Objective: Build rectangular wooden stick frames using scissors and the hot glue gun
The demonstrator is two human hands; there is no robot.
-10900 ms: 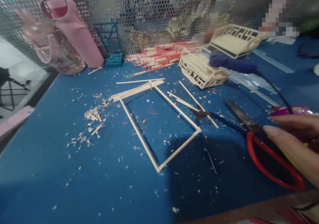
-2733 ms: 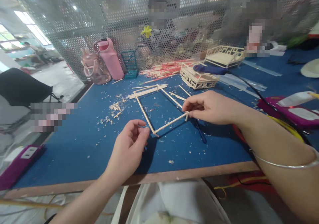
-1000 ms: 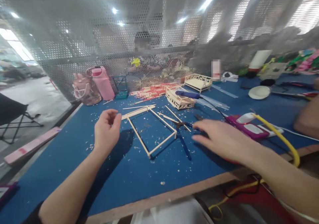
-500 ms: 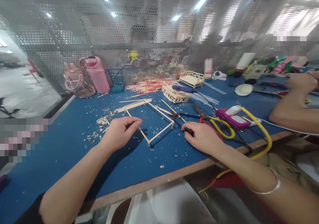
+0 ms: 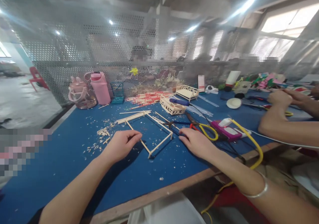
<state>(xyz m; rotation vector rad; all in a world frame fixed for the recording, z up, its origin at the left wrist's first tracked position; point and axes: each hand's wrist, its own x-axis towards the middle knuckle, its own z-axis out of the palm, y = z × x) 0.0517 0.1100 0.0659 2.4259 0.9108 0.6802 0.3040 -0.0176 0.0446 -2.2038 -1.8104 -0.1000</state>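
A four-sided frame of thin wooden sticks, with short posts at its corners, lies on the blue tabletop. My left hand pinches the stick along its left side, thumb and fingers together. To the right of the frame rests my right hand, its thumb and curved forefinger slightly apart and nothing visible between them. Its fingertips are close to the blue-handled pliers; whether they touch the handle is unclear. Loose sticks lie beyond the frame's far corner.
Wood chips are scattered at left. Behind stand two small wooden trays, red-tipped sticks and a pink bottle. On the right lie yellow-handled scissors, a purple device with a yellow cable, and a co-worker's arm.
The view has tilted up, so everything sits lower in the picture. Both hands keep nearly the same places beside the stick frame.
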